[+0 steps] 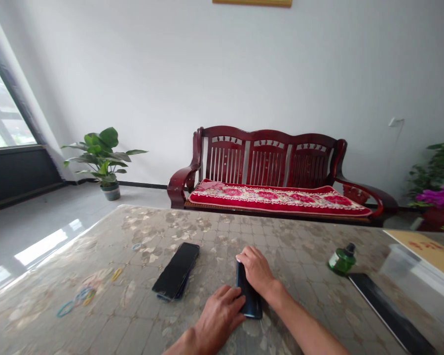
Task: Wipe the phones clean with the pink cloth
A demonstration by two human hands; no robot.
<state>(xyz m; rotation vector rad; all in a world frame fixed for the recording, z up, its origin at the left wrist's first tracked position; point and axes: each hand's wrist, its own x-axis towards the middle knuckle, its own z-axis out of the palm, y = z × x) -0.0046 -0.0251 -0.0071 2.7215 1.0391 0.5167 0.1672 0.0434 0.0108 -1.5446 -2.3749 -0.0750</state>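
A dark blue phone (pixel 252 306) lies on the patterned tablecloth (pixel 296 325), its long side pointing away from me. My left hand (pixel 224 311) grips its near left edge, fingers closed along the side. At the far end, my right hand (pixel 257 270) is closed over the phone's top, covering much of it. A small white spot shows at the right fingertips; I cannot tell what it is. Left of my hands, a black phone (pixel 177 268) rests on top of another dark blue one, which shows only at its edges.
Coloured rubber bands (pixel 84 295) lie scattered on the left. To the right are a green bottle (pixel 342 260) with a black top, a long dark flat bar (pixel 388 310) and a clear plastic box (pixel 410 276). Beyond the table stand a red wooden bench (pixel 266 135) and a potted plant (pixel 103 158).
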